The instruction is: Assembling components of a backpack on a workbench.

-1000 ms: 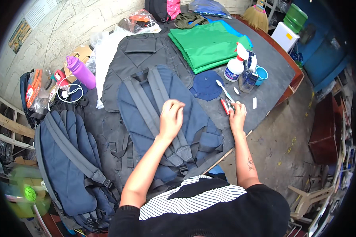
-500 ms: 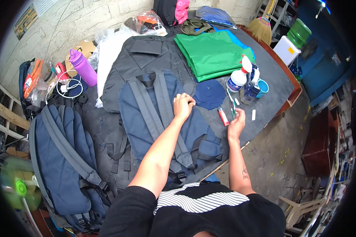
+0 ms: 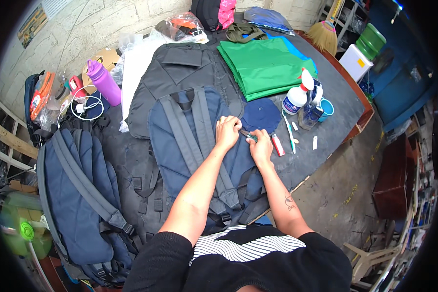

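Note:
A navy backpack (image 3: 177, 146) with grey straps lies straps-up in front of me. My left hand (image 3: 228, 132) rests at its right side, fingers pinched together; whatever they pinch is too small to make out. Close beside it, my right hand (image 3: 261, 146) is closed around a small green-handled tool (image 3: 252, 137), its dark tip pointing at the left fingertips. Just beyond the hands lies a round dark blue cloth piece (image 3: 261, 115). To the right of my right hand are a red-and-white lighter (image 3: 278, 145) and a toothbrush (image 3: 289, 134).
A spray bottle (image 3: 295, 95), a blue cup (image 3: 326, 108) and folded green sheeting (image 3: 267, 68) stand or lie at the far right. Beyond the backpack is a flat black bag panel (image 3: 180, 73). Another navy backpack (image 3: 78, 194) and a purple bottle (image 3: 105, 85) are left.
My right hand has moved left from beside the toothbrush to my left hand, bringing the green-handled tool. The toothbrush now lies uncovered. My left hand stays at the backpack.

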`<state>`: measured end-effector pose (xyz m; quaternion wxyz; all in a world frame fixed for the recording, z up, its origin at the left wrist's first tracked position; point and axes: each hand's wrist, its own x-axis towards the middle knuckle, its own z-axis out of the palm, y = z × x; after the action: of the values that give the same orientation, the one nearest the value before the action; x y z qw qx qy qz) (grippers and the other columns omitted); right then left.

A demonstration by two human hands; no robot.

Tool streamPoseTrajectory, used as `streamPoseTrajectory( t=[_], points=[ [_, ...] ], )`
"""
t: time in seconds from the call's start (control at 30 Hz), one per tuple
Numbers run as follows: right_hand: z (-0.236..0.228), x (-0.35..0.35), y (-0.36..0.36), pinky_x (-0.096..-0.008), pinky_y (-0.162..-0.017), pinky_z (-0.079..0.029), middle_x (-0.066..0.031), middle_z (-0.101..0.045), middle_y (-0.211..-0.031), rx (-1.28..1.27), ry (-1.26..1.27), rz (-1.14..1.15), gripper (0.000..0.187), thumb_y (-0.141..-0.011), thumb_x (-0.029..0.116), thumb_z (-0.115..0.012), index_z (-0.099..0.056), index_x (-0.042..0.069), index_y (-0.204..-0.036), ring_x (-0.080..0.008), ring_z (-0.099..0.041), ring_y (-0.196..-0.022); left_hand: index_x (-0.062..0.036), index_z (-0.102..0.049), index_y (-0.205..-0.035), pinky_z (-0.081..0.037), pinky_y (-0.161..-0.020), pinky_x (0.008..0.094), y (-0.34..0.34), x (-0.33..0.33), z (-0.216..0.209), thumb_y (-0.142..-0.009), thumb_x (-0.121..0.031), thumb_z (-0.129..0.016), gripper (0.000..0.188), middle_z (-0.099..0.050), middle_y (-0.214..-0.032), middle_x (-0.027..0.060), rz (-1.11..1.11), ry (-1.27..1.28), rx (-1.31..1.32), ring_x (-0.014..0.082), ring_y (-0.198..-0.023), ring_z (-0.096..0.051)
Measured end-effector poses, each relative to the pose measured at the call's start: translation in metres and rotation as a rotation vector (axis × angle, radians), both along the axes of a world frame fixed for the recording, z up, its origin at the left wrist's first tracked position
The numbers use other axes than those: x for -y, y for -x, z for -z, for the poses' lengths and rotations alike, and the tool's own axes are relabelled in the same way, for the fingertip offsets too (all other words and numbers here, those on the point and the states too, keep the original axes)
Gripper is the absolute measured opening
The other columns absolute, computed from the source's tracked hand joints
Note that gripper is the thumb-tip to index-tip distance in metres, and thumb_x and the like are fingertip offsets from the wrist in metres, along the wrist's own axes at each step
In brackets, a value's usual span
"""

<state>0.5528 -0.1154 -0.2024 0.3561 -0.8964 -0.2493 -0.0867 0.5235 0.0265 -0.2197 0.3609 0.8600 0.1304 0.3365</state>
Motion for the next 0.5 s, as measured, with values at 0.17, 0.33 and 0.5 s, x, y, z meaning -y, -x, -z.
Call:
streamPoseTrajectory(
  t=[0.17, 0.33, 0.5],
  points=[
    [0.002, -0.007, 0.0, -0.0402, -0.073, -0.046, -0.0101, -0.056, -0.089, -0.022, -0.06, 0.034, 0.02, -0.075, 0.012, -0.07, -0.062, 0.007, -0.093, -0.0317, -0.058, -0.086, -0.0082, -0.058, -0.074, -0.039, -0.076, 0.038, 0.0, -0.01, -0.001, -0.072, -0.004, -0.06, 0.005, -0.06, -0.084, 0.0046, 0.029, 0.135, -0.047, 0.0266, -0.087, -0.053],
    [0.014, 0.001, -0.009, -0.0393, -0.076, -0.045, -0.0125, -0.057, -0.1, 0.018, -0.335, 0.126, 0.026, -0.086, 0.024, -0.062, -0.056, 0.004, -0.103, -0.0311, -0.059, -0.089, -0.0054, -0.059, -0.084, -0.039, -0.092, 0.0401, 0.027, -0.022, -0.068, -0.071, -0.002, -0.062, 0.014, -0.059, -0.099, 0.0115, -0.197, -0.184, 0.284, 0.0306, -0.102, -0.053],
    [0.018, -0.005, -0.008, -0.0342, -0.076, -0.042, -0.011, -0.057, -0.087, -0.04, -0.469, 0.1, 0.03, -0.092, 0.031, -0.056, -0.05, 0.004, -0.104, -0.0232, -0.055, -0.082, -0.0089, -0.047, -0.13, -0.023, -0.106, 0.0565, 0.078, -0.08, -0.095, -0.072, -0.014, -0.068, 0.063, -0.058, -0.116, 0.0147, -0.564, -0.413, -0.19, 0.0342, -0.127, -0.039]
  ],
)
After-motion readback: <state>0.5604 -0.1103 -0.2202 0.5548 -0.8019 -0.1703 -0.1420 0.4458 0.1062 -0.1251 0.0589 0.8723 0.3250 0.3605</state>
